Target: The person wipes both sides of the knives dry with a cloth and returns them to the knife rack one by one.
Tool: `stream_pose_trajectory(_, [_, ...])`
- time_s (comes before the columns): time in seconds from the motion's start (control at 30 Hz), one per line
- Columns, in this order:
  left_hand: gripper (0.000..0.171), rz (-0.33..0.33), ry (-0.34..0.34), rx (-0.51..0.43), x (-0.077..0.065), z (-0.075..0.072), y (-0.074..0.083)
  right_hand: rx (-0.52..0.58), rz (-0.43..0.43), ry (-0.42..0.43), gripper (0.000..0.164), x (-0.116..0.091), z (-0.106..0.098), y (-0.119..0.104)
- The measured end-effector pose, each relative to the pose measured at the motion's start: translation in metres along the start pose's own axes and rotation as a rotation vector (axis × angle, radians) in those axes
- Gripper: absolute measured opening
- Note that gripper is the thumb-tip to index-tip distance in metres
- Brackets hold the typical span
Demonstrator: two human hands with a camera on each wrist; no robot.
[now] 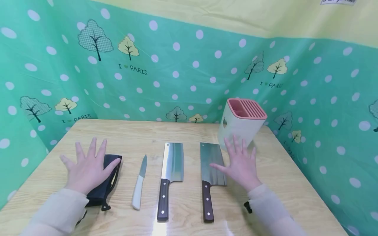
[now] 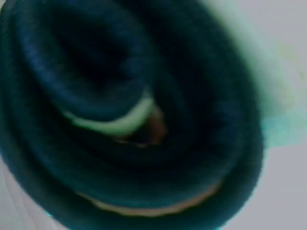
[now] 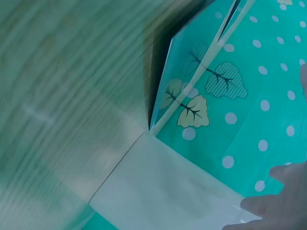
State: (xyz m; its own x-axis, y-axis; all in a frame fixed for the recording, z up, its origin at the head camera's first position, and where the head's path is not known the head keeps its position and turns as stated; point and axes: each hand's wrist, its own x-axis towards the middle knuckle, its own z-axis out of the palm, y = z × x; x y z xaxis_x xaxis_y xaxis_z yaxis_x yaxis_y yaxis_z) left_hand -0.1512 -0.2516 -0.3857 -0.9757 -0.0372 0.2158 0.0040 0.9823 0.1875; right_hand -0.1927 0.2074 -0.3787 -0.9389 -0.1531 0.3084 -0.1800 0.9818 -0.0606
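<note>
My left hand (image 1: 87,172) is spread with straight fingers over a dark rolled cloth pouch (image 1: 107,186), which fills the left wrist view as a blurred dark roll (image 2: 158,177). My right hand (image 1: 242,167) is also spread, its thumb overlapping the blade of the right cleaver (image 1: 211,164) and its fingertips overlapping the white knife block (image 1: 233,127) in the head view. Neither hand grips anything. Between the hands lie a small white-handled knife (image 1: 140,183) and a second cleaver (image 1: 172,162), all blades pointing away. In the right wrist view, fingers (image 3: 283,201) show at the lower right.
The knife block has a pink slotted top (image 1: 251,109) and stands at the back right of the wooden table (image 1: 133,131). A green dotted cloth (image 1: 183,59) hangs behind and around the sides. A small black piece (image 1: 248,207) shows beside my right sleeve.
</note>
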Motion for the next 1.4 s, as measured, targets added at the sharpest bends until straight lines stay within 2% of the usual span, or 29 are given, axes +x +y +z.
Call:
stream_pose_trajectory(0.2, [0.086,-0.062,-0.073,-0.040,-0.004,0.005,-0.010,-0.001,-0.013,-0.014,0.109,-0.008,0.002,-0.005])
stream_pose_trajectory(0.47, [0.088,-0.111,-0.111,-0.054,-0.007,0.011,-0.020,0.006,-0.040,-0.028,0.106,-0.016,0.003,-0.014])
stream_pose_trajectory(1.0, [0.096,-0.190,-0.218,-0.035,-0.007,0.012,-0.020,0.020,-0.097,-0.061,0.096,-0.033,0.008,-0.030])
stream_pose_trajectory(1.4, [0.105,-0.198,-0.301,-0.046,-0.005,0.011,-0.025,-0.053,-0.171,-0.116,0.093,-0.049,0.011,-0.044])
